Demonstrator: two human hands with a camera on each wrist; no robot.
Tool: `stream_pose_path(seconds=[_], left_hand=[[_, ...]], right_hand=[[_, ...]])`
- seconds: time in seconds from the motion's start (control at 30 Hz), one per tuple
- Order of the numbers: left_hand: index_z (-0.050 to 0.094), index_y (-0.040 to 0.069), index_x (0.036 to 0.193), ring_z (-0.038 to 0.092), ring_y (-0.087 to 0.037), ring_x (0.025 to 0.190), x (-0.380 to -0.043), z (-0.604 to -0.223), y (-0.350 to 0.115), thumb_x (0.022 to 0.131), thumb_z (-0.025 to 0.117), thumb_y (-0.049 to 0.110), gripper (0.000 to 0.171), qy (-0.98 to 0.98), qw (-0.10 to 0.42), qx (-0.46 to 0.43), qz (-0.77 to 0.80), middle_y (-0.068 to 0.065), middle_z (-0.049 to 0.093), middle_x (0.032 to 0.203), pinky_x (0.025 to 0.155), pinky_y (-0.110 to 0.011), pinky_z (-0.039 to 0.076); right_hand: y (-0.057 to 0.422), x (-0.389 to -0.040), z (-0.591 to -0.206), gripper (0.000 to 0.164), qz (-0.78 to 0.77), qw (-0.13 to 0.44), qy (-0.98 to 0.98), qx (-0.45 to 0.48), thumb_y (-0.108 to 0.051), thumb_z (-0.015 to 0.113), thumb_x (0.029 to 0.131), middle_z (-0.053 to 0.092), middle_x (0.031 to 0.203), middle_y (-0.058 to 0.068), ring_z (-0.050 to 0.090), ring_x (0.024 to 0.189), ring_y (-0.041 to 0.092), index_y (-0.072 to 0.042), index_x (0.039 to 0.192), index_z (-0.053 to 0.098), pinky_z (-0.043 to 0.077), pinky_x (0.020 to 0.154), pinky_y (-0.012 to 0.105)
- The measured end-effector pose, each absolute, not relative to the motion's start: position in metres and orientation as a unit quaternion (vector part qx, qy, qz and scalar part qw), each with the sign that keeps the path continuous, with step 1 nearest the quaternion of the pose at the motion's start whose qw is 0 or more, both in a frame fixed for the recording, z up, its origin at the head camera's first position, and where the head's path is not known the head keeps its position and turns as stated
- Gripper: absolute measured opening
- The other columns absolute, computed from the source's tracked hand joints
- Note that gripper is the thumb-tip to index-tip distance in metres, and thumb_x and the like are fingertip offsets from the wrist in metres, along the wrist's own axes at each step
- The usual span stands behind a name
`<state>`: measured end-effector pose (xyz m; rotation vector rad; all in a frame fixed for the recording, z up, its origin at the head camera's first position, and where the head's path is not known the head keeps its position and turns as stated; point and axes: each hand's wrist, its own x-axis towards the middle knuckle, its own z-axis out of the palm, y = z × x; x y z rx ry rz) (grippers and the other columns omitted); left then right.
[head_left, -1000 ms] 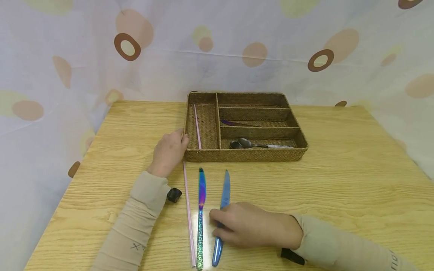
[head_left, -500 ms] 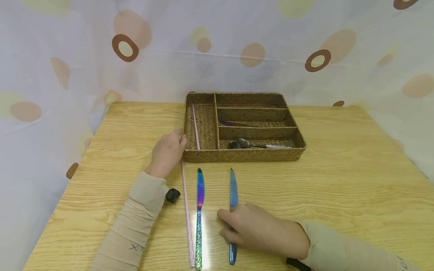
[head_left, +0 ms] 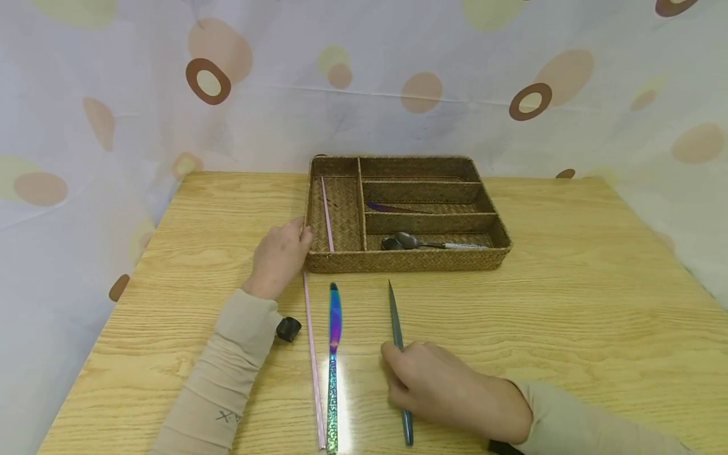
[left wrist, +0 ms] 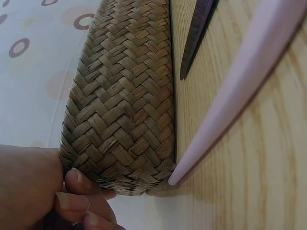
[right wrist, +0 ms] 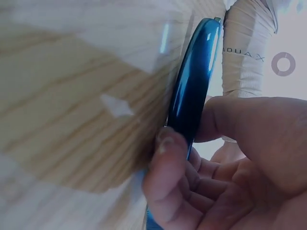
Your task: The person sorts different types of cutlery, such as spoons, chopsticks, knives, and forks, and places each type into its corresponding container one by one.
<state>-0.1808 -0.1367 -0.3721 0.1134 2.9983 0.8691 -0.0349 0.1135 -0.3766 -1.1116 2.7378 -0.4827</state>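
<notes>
My right hand (head_left: 455, 388) pinches the handle of a blue table knife (head_left: 395, 316) between thumb and fingers, low over the wooden table. In the right wrist view the shiny blue handle (right wrist: 194, 79) shows close to the tabletop. The blade points toward the woven tray (head_left: 409, 261) and stands nearly edge-up. At the tray's front left corner, my left hand (head_left: 279, 256) grips the side wall, thumb at the rim. A rainbow-coloured knife (head_left: 334, 316) lies left of the held one. Beside it lies a pink chopstick (head_left: 311, 354), whose tip is near the tray corner.
Inside the tray, a pink chopstick (head_left: 327, 215) lies in the left compartment. The middle right compartment holds a dark purple knife (head_left: 392, 207); the front right one holds spoons (head_left: 406, 240). A patterned curtain (head_left: 364, 120) hangs behind the table (head_left: 569, 284).
My right hand has moved right with the blue knife, away from the rainbow knife. The blade has turned from flat toward its edge. My left hand stays on the tray.
</notes>
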Motion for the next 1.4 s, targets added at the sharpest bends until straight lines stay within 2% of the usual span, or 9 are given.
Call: stream_pose_path(seconds=[0.2,0.5,0.63,0.73,0.9,1.07,1.23,1.4], left_hand=[[0.046,-0.002,0.145,0.030,-0.009,0.039,-0.180,-0.372,-0.137,0.106,0.040,0.023,0.047,0.959,0.015,0.033,0.282,0.002,0.039,0.050,0.035,-0.023,0.028],[0.047,-0.004,0.144,0.029,-0.009,0.039,-0.180,-0.371,-0.136,0.106,0.040,0.022,0.046,0.957,0.006,0.039,0.288,0.002,0.039,0.050,0.035,-0.023,0.028],[0.047,-0.004,0.143,0.030,-0.009,0.040,-0.181,-0.370,-0.137,0.106,0.041,0.023,0.046,0.958,0.004,0.037,0.283,0.002,0.040,0.051,0.036,-0.023,0.028],[0.047,-0.003,0.144,0.031,-0.009,0.040,-0.181,-0.370,-0.137,0.106,0.041,0.023,0.046,0.959,0.008,0.035,0.281,0.002,0.040,0.051,0.036,-0.023,0.029],[0.047,-0.003,0.143,0.030,-0.009,0.039,-0.180,-0.371,-0.137,0.106,0.040,0.023,0.046,0.959,0.010,0.036,0.279,0.002,0.040,0.051,0.035,-0.023,0.028],[0.049,-0.003,0.142,0.030,-0.009,0.039,-0.181,-0.372,-0.137,0.106,0.041,0.023,0.045,0.960,0.006,0.039,0.276,0.001,0.040,0.051,0.035,-0.022,0.028],[0.048,-0.002,0.143,0.032,-0.009,0.041,-0.181,-0.372,-0.137,0.106,0.041,0.024,0.045,0.959,0.010,0.038,0.280,0.001,0.042,0.052,0.036,-0.022,0.030],[0.047,-0.002,0.143,0.034,-0.009,0.041,-0.181,-0.372,-0.137,0.106,0.041,0.024,0.046,0.958,0.011,0.036,0.283,0.001,0.043,0.053,0.036,-0.022,0.031]], right_hand=[[0.120,-0.036,-0.378,0.025,-0.193,0.072,0.908,-0.364,-0.003,0.063,0.075,0.032,0.055,-0.015,0.025,0.047,-0.006,-0.018,0.076,0.043,0.022,0.039,0.010],[0.132,-0.042,-0.372,0.022,-0.228,0.057,0.891,-0.388,0.000,0.061,0.084,0.031,0.058,-0.016,0.019,0.049,-0.008,-0.017,0.083,0.047,0.020,0.043,0.008],[0.136,-0.047,-0.365,0.024,-0.235,0.031,0.885,-0.402,0.001,0.061,0.085,0.029,0.062,-0.015,0.020,0.052,-0.006,-0.016,0.086,0.045,0.021,0.044,0.010],[0.139,-0.053,-0.361,0.021,-0.237,-0.004,0.877,-0.419,0.001,0.060,0.088,0.034,0.064,-0.014,0.023,0.055,-0.006,-0.015,0.090,0.046,0.024,0.045,0.009],[0.144,-0.065,-0.352,0.013,-0.246,-0.037,0.869,-0.427,-0.003,0.057,0.096,0.047,0.066,-0.010,0.030,0.055,-0.007,-0.013,0.094,0.049,0.031,0.046,0.009],[0.150,-0.079,-0.337,0.021,-0.246,-0.027,0.886,-0.391,0.001,0.064,0.091,0.056,0.070,-0.008,0.045,0.057,-0.006,-0.012,0.096,0.048,0.039,0.048,0.014],[0.157,-0.094,-0.325,0.026,-0.243,-0.044,0.899,-0.362,0.002,0.068,0.090,0.065,0.078,-0.002,0.064,0.068,0.004,-0.010,0.098,0.046,0.045,0.051,0.017],[0.162,-0.112,-0.314,0.031,-0.238,-0.066,0.909,-0.336,0.003,0.068,0.089,0.068,0.078,0.002,0.063,0.063,0.006,-0.004,0.108,0.045,0.047,0.052,0.020]])
